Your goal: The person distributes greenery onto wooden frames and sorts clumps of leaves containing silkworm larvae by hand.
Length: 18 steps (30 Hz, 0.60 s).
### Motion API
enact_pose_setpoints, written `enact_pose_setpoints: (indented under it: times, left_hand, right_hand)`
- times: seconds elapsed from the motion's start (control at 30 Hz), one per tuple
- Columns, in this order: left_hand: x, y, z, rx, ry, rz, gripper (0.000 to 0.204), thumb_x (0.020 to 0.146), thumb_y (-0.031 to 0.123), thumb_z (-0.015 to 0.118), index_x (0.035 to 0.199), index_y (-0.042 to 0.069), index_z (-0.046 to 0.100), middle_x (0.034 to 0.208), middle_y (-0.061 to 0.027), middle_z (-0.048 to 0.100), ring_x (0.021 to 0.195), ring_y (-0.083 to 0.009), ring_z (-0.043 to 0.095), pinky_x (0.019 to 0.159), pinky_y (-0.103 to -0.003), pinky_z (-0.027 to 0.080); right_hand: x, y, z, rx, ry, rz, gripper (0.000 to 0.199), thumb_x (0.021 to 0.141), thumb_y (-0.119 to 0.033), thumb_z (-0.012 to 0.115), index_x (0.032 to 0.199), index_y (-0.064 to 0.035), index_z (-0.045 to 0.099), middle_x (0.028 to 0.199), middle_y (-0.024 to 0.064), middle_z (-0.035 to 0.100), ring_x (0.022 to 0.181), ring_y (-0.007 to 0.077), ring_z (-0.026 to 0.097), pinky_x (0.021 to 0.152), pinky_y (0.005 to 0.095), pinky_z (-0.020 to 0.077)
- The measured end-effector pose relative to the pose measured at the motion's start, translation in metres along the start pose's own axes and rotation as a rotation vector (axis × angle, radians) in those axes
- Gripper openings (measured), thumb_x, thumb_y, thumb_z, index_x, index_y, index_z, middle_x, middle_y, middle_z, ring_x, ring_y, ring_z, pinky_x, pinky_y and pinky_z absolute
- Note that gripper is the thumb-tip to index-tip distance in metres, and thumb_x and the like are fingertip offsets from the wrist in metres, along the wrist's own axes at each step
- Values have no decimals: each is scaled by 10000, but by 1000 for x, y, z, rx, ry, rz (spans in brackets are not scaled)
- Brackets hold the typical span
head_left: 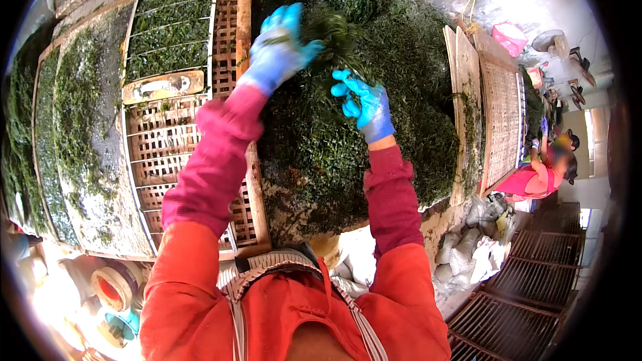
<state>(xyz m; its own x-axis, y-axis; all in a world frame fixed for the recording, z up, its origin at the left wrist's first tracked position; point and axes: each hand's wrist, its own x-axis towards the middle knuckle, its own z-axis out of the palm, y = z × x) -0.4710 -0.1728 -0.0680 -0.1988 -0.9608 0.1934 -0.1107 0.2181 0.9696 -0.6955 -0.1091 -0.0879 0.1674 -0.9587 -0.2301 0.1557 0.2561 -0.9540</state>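
A broad heap of dark green leafy bits (307,180) lies in front of me; I cannot tell the exact kind of plant. Above its middle, my left hand (277,47), in a blue and white glove, has its fingers and thumb spread, with some green bits stuck to the glove. My right hand (364,103), gloved alike, is over the heap with its fingers apart and loosely curled. Between the two hands a tuft of the green bits (334,37) is blurred by motion, and neither hand is plainly closed on it. Left of the heap is a wooden-framed lattice tray (160,140), its far part covered with the same bits.
On the tray rests a small wooden block (164,87). Wooden boards (465,93) and another lattice tray (501,120) stand at the heap's right. White sacks (461,251) and slatted racks (508,314) are lower right. A person in pink (538,177) works farther off.
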Motion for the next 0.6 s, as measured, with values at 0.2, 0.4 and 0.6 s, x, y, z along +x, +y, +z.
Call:
enact_pose_setpoints:
  times: [0.2, 0.4, 0.6]
  left_hand:
    - [-166, -57, -19, -393, -377, -162, 718, 980, 631, 567, 1393, 43, 591, 1272, -120, 674, 1191, -288, 620, 1065, -457, 450]
    - [-266, -55, 43, -1673, -436, -586, 833, 972, 508, 637, 1599, 68, 308, 1357, -180, 618, 1265, -349, 593, 1107, -525, 463]
    - [-278, -37, -51, -1546, -15, -325, 747, 913, 277, 727, 1517, -10, 393, 972, -112, 714, 1097, -372, 668, 1017, -556, 524]
  right_hand:
    - [-100, 0, 51, 14, -23, -10, 366, 954, -230, 709, 1244, -11, 670, 876, 115, 753, 487, 66, 509, 405, 205, 330]
    - [-191, 85, 85, -57, -329, 362, 377, 883, -157, 772, 1232, -46, 684, 926, 88, 753, 631, 105, 626, 517, 254, 465]
    - [-179, 105, 156, 113, -263, 519, 312, 901, -181, 740, 1153, -5, 688, 861, 117, 749, 516, 108, 576, 472, 250, 460]
